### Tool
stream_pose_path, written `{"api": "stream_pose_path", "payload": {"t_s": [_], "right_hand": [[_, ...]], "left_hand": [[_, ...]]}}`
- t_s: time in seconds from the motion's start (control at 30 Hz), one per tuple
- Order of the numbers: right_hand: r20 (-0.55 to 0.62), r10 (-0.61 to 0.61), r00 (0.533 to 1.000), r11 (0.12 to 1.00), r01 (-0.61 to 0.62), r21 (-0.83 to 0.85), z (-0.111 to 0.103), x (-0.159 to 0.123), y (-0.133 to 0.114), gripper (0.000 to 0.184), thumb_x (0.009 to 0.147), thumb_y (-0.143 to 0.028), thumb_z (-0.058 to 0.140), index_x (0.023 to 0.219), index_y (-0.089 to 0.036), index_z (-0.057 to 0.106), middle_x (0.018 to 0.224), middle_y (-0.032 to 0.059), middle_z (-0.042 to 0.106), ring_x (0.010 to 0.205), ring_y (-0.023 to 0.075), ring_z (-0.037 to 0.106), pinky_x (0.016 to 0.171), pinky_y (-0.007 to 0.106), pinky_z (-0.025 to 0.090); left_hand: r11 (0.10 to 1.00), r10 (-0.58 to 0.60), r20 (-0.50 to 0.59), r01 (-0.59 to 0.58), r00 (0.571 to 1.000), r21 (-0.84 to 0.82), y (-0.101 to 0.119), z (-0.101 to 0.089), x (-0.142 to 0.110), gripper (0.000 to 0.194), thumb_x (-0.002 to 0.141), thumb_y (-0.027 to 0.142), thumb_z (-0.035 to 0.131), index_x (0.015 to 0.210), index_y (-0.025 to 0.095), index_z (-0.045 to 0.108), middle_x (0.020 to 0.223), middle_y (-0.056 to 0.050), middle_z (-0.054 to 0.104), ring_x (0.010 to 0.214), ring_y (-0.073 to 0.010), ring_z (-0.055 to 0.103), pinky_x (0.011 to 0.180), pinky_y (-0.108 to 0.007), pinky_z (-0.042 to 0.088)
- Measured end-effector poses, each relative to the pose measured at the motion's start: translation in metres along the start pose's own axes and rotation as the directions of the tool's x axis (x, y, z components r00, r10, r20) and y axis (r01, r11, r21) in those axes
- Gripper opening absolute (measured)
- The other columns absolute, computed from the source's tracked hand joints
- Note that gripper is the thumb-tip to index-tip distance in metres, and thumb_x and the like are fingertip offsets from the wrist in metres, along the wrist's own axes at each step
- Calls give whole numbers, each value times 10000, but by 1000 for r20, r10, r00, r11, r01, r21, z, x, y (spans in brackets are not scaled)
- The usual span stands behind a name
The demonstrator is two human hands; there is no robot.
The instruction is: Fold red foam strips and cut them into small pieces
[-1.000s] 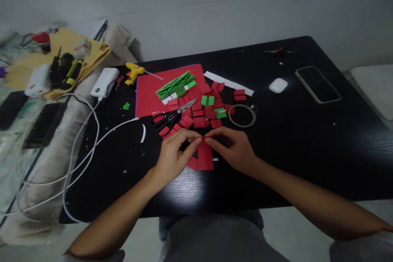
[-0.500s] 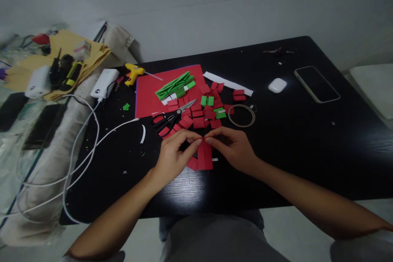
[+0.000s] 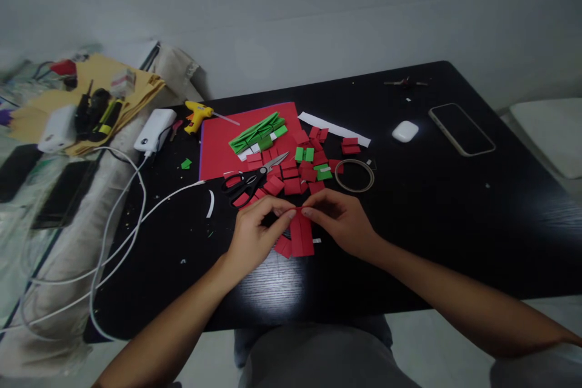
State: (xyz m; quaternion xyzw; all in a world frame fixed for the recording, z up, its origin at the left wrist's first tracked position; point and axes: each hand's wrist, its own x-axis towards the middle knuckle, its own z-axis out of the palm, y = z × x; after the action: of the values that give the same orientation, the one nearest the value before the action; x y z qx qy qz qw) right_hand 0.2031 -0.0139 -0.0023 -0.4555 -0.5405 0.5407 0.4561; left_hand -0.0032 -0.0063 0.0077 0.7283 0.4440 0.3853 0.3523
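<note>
A creased red paper strip hangs down toward me over the black table, its top edge pinched between fingers and thumbs. My left hand grips the top left corner, and my right hand grips the top right. Another folded red paper piece lies beside the strip's lower left. Just beyond my hands are several small folded red pieces and a few green ones. Black-handled scissors rest partly on that pile, blades pointing away to the right.
Behind the pile, pleated green paper lies on a red sheet. A yellow glue gun and a white power bank with a cable stand left. To the right are a tape roll, a white earbud case and a phone.
The camera view has shifted slightly, so the table's contents sit a little differently in the picture. Both hands keep the same pinch on the red paper strip.
</note>
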Motion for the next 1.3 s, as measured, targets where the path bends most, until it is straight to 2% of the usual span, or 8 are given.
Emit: {"api": "stream_pose_path", "payload": {"t_s": [0.2,0.57,0.73,0.83,0.9,1.03,1.2,1.3], "right_hand": [[10,20,1000,999,-21,48,1,1,1,165,836,-339,827,901,-217,738,853,14,746,752,150,694,697,279,579],[38,98,994,983,-102,150,-1,5,0,256,763,-424,886,841,-219,754,831,13,755,763,157,701,736,306,592],[46,124,991,978,-130,161,-1,6,2,272,743,-398,903,857,-200,754,845,16,747,773,152,697,753,296,586],[62,126,990,975,-135,175,-2,6,2,255,752,-351,899,895,-200,751,876,17,746,801,154,704,762,285,583],[74,112,991,973,-124,194,-3,5,1,228,787,-326,871,938,-206,750,919,24,749,837,158,712,790,289,589],[133,64,989,961,-96,258,-4,2,-1,211,855,-313,806,1031,-213,748,998,46,762,918,181,730,867,332,609],[160,-19,987,966,-23,257,-6,0,-3,255,872,-293,795,1108,-207,751,1010,60,771,920,185,730,888,353,609],[157,-37,987,967,-4,253,-5,-1,-2,262,875,-302,796,1112,-199,753,1001,63,771,922,188,727,887,357,608]], "left_hand": [[1000,-3,4,3,1000,-18,1,0,0,50,950,229,719,970,201,755,856,-10,755,767,-131,675,741,-265,556],[1000,19,-1,-19,1000,-7,1,-1,1,50,946,230,722,961,198,758,839,-12,754,749,-136,680,722,-265,556],[999,-38,1,38,999,-30,1,0,0,72,946,245,717,959,193,765,852,-18,761,773,-140,681,752,-265,547],[986,-120,-2,119,993,-116,1,0,1,76,922,254,735,936,190,775,828,-14,754,748,-135,666,723,-250,537],[954,-209,1,204,978,-219,1,-1,2,78,896,261,756,914,188,778,791,-6,741,711,-126,650,679,-233,522],[826,-367,62,356,928,-437,0,-2,8,120,856,287,795,895,176,772,742,2,728,665,-111,639,651,-217,515],[689,-435,166,446,885,-571,-1,-3,11,201,824,321,841,917,169,750,730,10,711,661,-102,637,648,-203,512],[665,-447,185,464,875,-586,-2,-3,10,223,821,337,849,928,169,747,711,18,696,641,-101,632,629,-202,510]]}}
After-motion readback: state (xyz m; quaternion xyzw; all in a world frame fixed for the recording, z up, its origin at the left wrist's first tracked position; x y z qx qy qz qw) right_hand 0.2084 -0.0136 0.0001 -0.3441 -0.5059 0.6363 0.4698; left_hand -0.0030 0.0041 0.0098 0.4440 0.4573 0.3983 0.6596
